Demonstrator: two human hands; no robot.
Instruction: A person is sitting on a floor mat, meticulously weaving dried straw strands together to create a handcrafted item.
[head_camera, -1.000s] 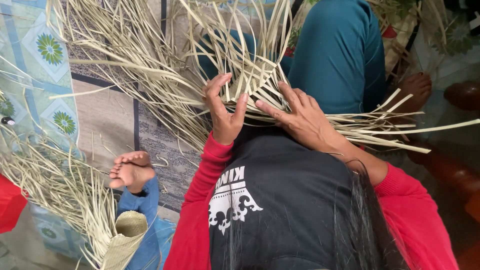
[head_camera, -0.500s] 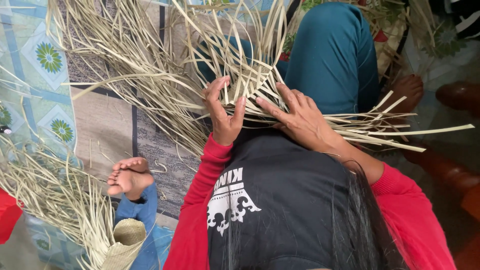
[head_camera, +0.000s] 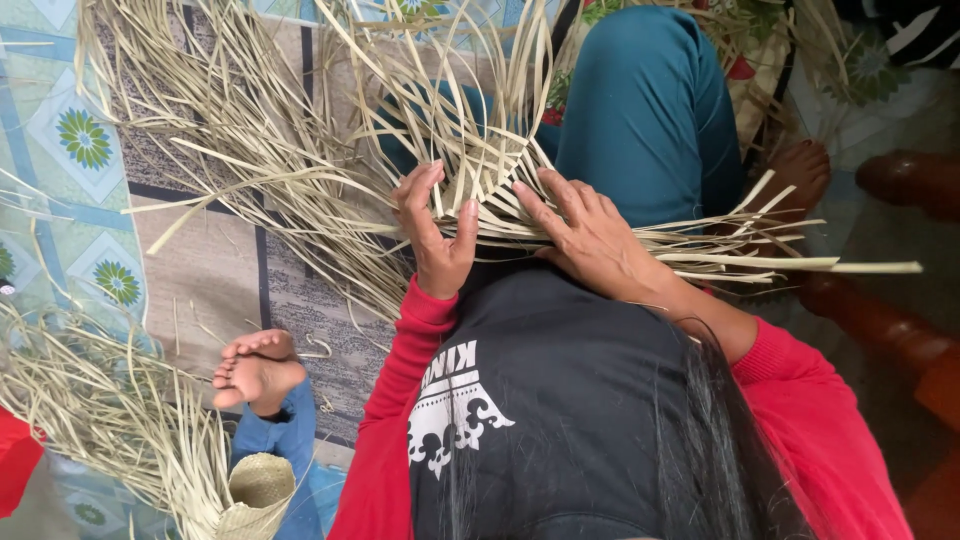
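Weaving is barely begun: a small woven patch is pinched by left hand fingers and pressed by right hand; many strips are left loose.

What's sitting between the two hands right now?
In the head view, the left hand and right hand flank the woven patch of pale straw strips; loose strip ends fan up out of the gap between them.

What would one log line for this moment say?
left hand: on woven strips | right hand: pressing strips | lap: teal trousers
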